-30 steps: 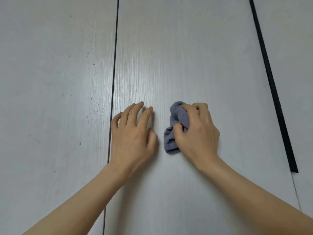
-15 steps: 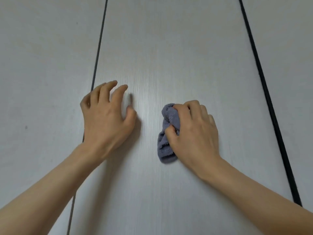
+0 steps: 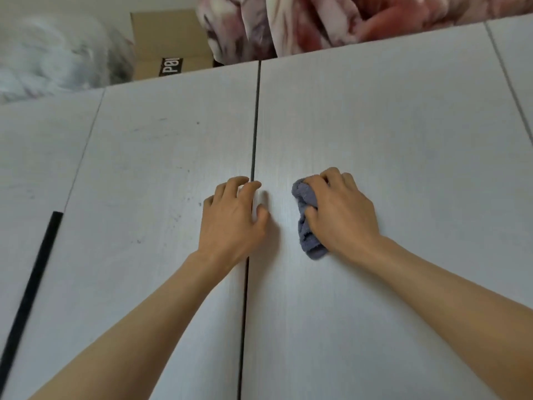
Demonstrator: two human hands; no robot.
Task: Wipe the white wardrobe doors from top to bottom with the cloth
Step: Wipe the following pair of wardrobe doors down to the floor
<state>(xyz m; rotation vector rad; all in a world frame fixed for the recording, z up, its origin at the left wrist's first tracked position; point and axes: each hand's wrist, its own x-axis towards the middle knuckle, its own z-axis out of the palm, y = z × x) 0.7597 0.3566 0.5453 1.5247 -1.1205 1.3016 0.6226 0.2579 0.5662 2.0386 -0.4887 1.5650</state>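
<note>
Climbing since a moment ago, both hands now sit near the wardrobe doors' [image 3: 375, 134] top edge. The right hand [image 3: 343, 215] clenches the bunched cloth [image 3: 305, 223] against the panel; beside it, the left hand [image 3: 233, 217] rests loose-fingered, straddling the seam, so a downward stroke can likely start.

Bare white door [image 3: 403, 125] spreads far, right and near around the cloth [image 3: 305, 220]. To its left the left hand [image 3: 230, 217] rests across the door seam [image 3: 255, 125]. Far off, bedding [image 3: 317, 21] and a cardboard box [image 3: 170, 44] overhang the top edge.
</note>
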